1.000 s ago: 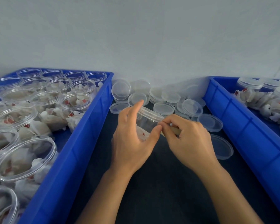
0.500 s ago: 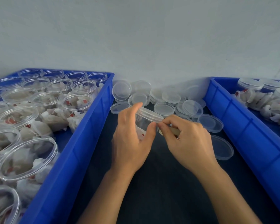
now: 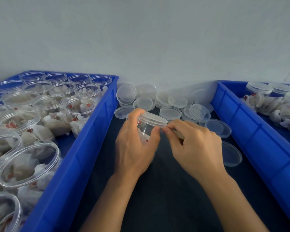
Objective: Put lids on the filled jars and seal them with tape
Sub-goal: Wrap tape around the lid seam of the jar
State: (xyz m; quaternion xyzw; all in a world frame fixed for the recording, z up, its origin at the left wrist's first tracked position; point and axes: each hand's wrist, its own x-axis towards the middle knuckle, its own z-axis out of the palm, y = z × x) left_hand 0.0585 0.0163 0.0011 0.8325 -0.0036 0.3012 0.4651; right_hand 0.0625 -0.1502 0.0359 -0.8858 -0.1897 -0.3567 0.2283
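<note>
**Lidded jar held over the worktop, between two blue bins**

1. Dark worktop: runs from the near edge to the wall, carrying everything listed.
2. Left hand: fingers curled round the clear round plastic jar, thumb on its near side, index finger over the lid's rim. The jar is tilted, holds white wrapped packets with a red mark, and is raised at the middle of the worktop.
3. Clear flat plastic lid: seated on that jar.
4. Right hand: just right of the jar, thumb and forefinger pinched together at the lid's rim, the other fingers curled round a tan object, largely hidden; whether it is a tape roll cannot be told.
5. Long blue plastic bin: left of the jar, packed with open clear jars of white packets.
6. Second blue plastic bin: right of the jar, holding lidded jars and loose packets.
7. Heap of loose clear lids: beyond the jar, against the pale wall; two more lie right of the jar.
</note>
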